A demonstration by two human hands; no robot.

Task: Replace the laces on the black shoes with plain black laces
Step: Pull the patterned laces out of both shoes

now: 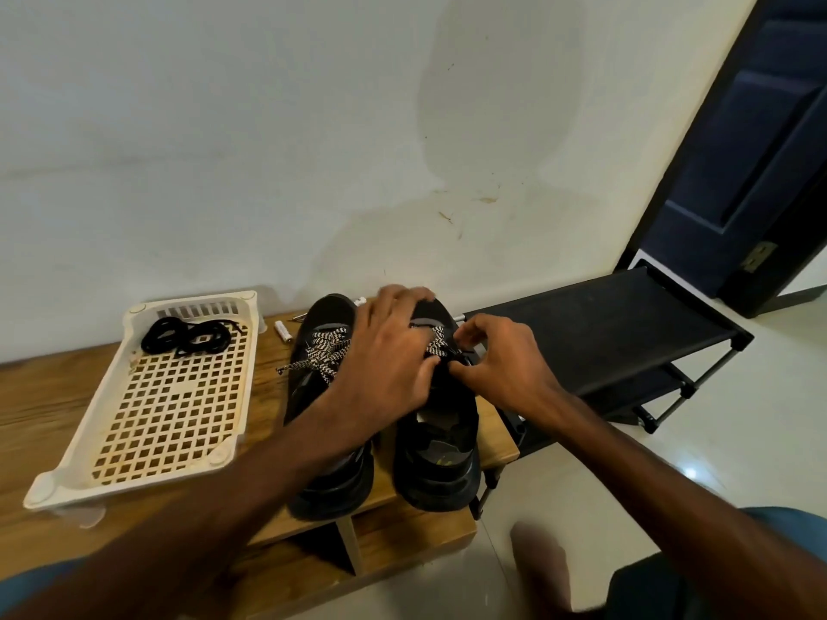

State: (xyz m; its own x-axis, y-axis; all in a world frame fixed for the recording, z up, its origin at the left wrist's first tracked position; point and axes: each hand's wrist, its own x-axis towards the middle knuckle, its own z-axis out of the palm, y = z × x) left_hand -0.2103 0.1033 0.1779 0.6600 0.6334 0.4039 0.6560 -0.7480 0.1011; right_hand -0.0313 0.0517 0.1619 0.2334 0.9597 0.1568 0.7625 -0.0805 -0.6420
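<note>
Two black shoes stand side by side on a wooden table [53, 396], toes toward the wall. The left shoe [322, 422] still carries its black-and-white patterned lace [324, 351]. My left hand [394, 351] lies over the front of the right shoe [441, 445], fingers spread and pressing down on it. My right hand [496, 355] pinches the patterned lace [436, 344] of that shoe at its right eyelets. Plain black laces [188, 336] lie coiled in a cream plastic tray [89, 458] at the left.
A small white battery [283, 331] lies between tray and shoes. A black shoe rack [604, 333] stands to the right of the table, against the wall. A dark door [769, 149] is at the far right. The table's right edge is close beside the right shoe.
</note>
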